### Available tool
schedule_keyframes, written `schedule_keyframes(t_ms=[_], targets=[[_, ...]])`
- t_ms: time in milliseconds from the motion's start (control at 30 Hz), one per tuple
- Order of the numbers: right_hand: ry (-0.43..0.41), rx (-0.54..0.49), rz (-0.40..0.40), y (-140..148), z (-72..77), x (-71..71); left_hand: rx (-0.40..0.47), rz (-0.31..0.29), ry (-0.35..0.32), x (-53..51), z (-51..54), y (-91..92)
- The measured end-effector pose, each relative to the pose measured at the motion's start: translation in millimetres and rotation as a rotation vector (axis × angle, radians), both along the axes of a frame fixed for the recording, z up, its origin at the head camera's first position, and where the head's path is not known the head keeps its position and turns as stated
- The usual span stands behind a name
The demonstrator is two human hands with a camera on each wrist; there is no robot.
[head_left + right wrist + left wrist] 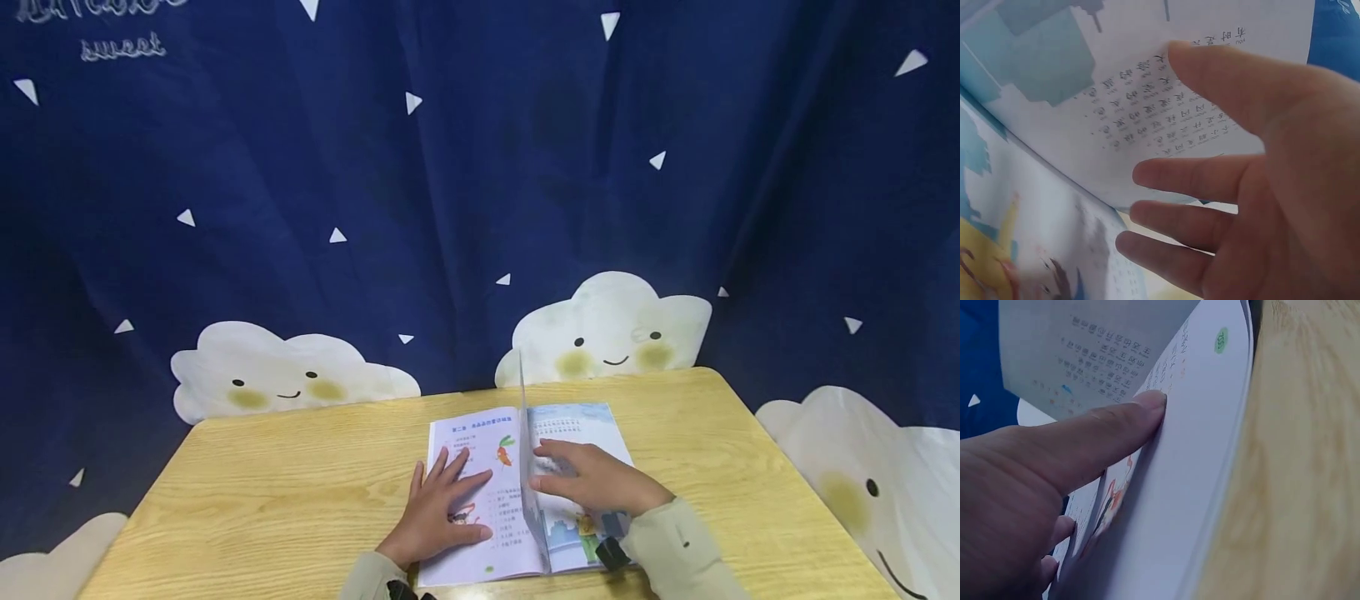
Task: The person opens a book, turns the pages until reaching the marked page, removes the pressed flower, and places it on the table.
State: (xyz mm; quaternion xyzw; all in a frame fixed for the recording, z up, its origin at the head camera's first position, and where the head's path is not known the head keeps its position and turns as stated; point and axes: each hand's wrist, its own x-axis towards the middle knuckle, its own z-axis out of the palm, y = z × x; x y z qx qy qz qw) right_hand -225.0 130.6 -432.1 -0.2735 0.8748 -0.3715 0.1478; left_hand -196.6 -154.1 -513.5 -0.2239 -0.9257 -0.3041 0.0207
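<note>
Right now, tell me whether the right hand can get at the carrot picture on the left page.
Probably not directly: the raised page stands between the right hand and the carrot picture, so that hand would likely have to go over or around.

Head view: soft, even light; triangle-print navy cloth curtain [450,192] has shadowy folds. L wrist view: dimmer; pale yellow wood-grain table [1297,456] blurred, white printed book page [1185,456] part-shadowed. R wrist view: dim, soft focus.
</note>
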Motion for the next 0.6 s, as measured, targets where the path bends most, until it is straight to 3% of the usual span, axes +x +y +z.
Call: schedule_keyframes(t_ms=[200,433,600], targets=[[-0.012,0.049,0.013,-4,-7.7,3.6,0.100,0.017,-0.005,-0.2,-2.7,0.7],[-0.014,0.070,0.013,-14,-9.3,8.6,0.499,0.148,-0.162,-3.8,5.0,0.8],[0.004,0.103,0.012,-21,-7.5,11.4,0.763,0.138,-0.277,-3.7,7.6,-1.8]])
